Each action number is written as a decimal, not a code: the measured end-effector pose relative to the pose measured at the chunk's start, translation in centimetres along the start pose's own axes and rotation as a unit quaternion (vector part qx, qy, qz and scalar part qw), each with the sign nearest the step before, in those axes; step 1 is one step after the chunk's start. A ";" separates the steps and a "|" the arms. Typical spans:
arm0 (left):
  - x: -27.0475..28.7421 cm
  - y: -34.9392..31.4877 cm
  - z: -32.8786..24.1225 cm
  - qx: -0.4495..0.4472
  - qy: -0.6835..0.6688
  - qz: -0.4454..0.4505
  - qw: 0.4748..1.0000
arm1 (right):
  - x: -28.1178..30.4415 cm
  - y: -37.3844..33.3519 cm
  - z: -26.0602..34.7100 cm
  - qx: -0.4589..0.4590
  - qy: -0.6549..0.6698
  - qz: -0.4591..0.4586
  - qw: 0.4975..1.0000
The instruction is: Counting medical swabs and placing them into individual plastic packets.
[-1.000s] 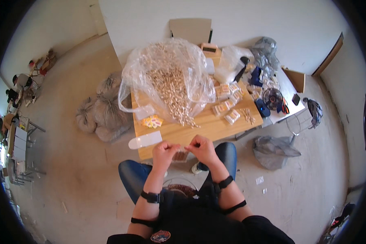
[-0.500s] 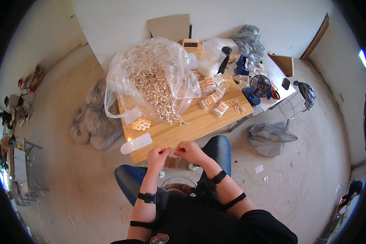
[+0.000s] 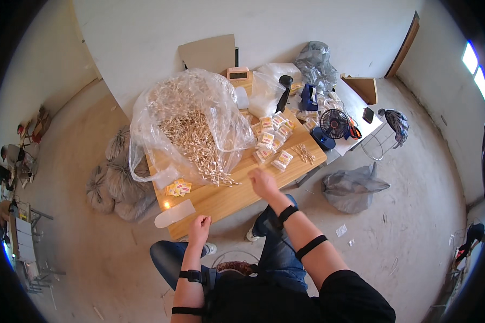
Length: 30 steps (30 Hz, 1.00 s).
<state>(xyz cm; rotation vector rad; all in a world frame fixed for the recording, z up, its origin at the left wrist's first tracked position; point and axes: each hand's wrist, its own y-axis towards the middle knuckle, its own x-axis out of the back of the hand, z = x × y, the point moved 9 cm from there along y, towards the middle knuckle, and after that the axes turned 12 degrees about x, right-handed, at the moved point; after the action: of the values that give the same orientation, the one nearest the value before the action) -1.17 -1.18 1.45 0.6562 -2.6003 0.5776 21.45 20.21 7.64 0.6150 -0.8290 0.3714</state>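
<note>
Your right hand (image 3: 263, 183) is hovering at the near edge of the wooden table (image 3: 221, 202) with its fingers curled in, and I am unable to tell whether it is gripping anything. Your left hand (image 3: 200, 230) is hanging at eight o'clock from it, thumb resting close against bent fingers; nothing is showing there, though something thin could be hiding, so I am not calling that grip either. The small packs of cotton buds (image 3: 265, 141) are lying in a loose pile at about twelve o'clock from your right hand, and the nearest pack (image 3: 282, 161) is sitting at one o'clock, just beyond your knuckles. The loose cotton buds (image 3: 191, 133) are spilling from a big clear bag (image 3: 237, 134) at ten o'clock. From your left hand, a white card (image 3: 175, 213) is lying at ten o'clock and some small yellow cards (image 3: 178, 187) at eleven. I am judging that you are between packs, your right hand serving the pile side (only a guess, as neither palm is showing). If so, the next move is calling for opening those right fingers and steering around the nearest pack, without nudging the pile.
</note>
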 end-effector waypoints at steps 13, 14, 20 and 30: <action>7.8 4.7 -1.4 -0.007 0.167 -0.032 0.985 | -6.7 -0.2 -2.5 -0.086 -0.176 -0.018 0.981; 8.3 5.7 -1.3 0.002 0.169 -0.036 0.985 | -6.5 -0.2 -2.3 -0.083 -0.170 -0.012 0.982; 12.0 12.6 -0.2 0.004 0.313 -0.093 0.945 | -6.1 -0.1 -1.6 -0.077 -0.174 -0.032 0.981; 11.9 17.8 -3.2 -0.124 0.323 -0.210 0.915 | -5.6 0.1 -1.6 -0.084 -0.199 -0.027 0.976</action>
<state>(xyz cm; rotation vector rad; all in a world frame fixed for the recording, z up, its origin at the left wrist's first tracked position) -19.20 10.47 4.48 0.7525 -1.8022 0.2547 18.78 20.96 2.49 0.5593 -1.2105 0.1245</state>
